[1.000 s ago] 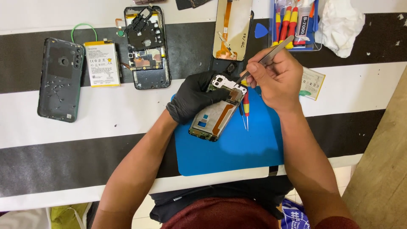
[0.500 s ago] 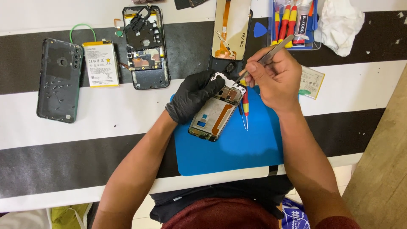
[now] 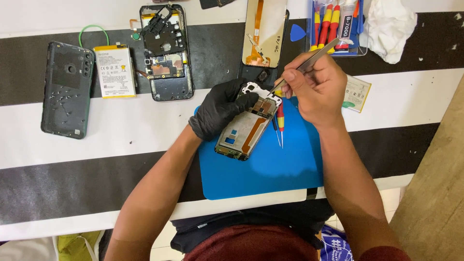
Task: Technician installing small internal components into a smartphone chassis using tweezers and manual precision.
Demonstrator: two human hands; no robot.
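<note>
Left hand (image 3: 220, 110) wears 1 black glove (right hand (image 3: 314, 89) bare); dark red shirt.

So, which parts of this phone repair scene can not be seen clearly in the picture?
- Head view: the tweezers tip at the phone frame is too small; whether it holds anything cannot be told.
- The frame's upper left corner is covered by the gloved left hand.
- The right hand hides its grip on the tweezers.
- The screen panel is cut off by the top edge.

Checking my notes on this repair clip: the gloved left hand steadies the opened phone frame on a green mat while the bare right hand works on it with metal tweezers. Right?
Not quite: the head view shows the mat is blue, not green. The black-gloved left hand does steady the opened phone frame, and the bare right hand holds the metal tweezers.
</note>
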